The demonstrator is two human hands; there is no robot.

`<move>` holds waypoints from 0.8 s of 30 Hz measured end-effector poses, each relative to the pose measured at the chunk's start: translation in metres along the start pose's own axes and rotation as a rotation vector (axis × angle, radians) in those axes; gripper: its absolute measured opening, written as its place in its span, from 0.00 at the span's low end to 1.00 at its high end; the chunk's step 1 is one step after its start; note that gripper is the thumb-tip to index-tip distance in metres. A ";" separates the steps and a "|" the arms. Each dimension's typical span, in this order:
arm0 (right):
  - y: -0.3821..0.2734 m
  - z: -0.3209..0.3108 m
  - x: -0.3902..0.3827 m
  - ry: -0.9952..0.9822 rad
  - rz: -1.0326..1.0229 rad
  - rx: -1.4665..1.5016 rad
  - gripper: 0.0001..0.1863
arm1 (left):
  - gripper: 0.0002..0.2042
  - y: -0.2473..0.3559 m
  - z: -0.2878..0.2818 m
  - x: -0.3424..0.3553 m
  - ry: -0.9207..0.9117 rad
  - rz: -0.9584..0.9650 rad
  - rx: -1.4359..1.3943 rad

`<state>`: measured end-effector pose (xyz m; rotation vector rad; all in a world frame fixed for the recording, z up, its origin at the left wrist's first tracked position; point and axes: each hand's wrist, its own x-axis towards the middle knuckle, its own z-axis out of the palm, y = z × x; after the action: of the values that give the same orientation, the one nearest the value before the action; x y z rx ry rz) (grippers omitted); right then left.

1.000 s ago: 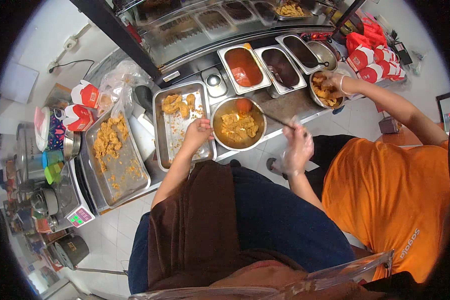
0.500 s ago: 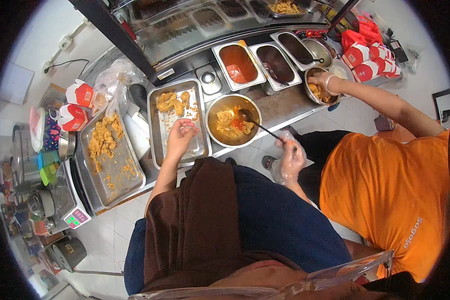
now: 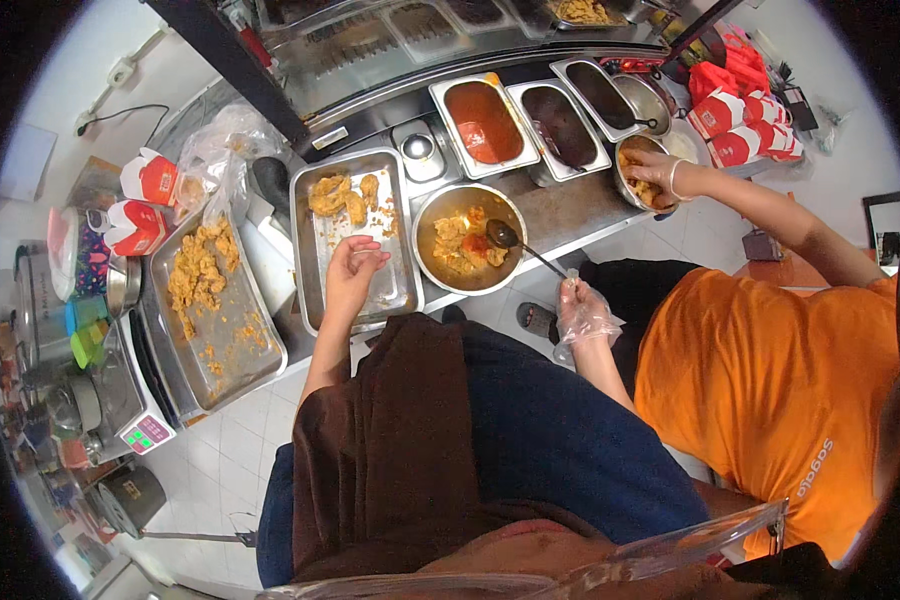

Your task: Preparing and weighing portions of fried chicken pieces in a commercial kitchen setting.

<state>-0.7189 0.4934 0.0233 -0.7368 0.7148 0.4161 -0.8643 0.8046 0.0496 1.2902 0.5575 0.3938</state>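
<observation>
Right hand (image 3: 583, 308), clear film glove, right of centre: fingers wrapped round the handle end of a dark ladle (image 3: 502, 234). Its head is in the metal bowl (image 3: 430, 232), mid-frame, right against fried pieces (image 3: 453, 243) with some red sauce on them. Left hand (image 3: 353, 270), bare, over the steel tray (image 3: 402, 290) left of centre: fingers half curled, narrow gap to the thumb, nothing visible in it. Can't tell if it touches the tray.

Risks, my read: no hand on the bowl and it sits at the front edge of the counter (image 3: 555, 215), so a hard ladle push could slide or tip it. Grip is far back on the handle, poor control. Glove is baggy; sauce on it could cause a slip. Co-worker's hand (image 3: 652, 172) works upper right; a wide swing that way could clash.

Writing: red-and-white cartons (image 3: 136, 228) at left have pale print, too small for me. Orange shirt (image 3: 760, 370), lower right, has one pale legible word. Scale panel (image 3: 147, 433), lower left: green marks, unreadable.
</observation>
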 end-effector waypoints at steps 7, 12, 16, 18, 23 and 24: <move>-0.015 0.018 -0.011 -0.140 0.104 0.060 0.08 | 0.10 0.006 -0.008 -0.006 0.041 -0.022 -0.009; -0.022 0.128 -0.032 -0.318 -0.430 -0.060 0.10 | 0.10 0.010 -0.010 -0.009 0.054 -0.001 -0.008; -0.008 0.193 0.000 -0.535 -1.047 -0.713 0.09 | 0.10 0.018 -0.014 -0.015 0.079 0.037 0.039; -0.005 0.215 0.002 -0.635 -1.313 -1.258 0.08 | 0.10 0.019 -0.019 -0.018 0.097 0.056 0.068; 0.006 0.223 0.026 -0.920 -1.354 -1.563 0.08 | 0.11 0.018 -0.032 -0.031 0.190 0.039 0.090; 0.004 0.217 0.026 -0.850 -1.224 -1.473 0.08 | 0.11 0.019 -0.033 -0.032 0.192 0.041 0.091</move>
<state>-0.6079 0.6567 0.1170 -1.9825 -1.0642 -0.0056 -0.9092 0.8167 0.0676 1.3607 0.7179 0.5352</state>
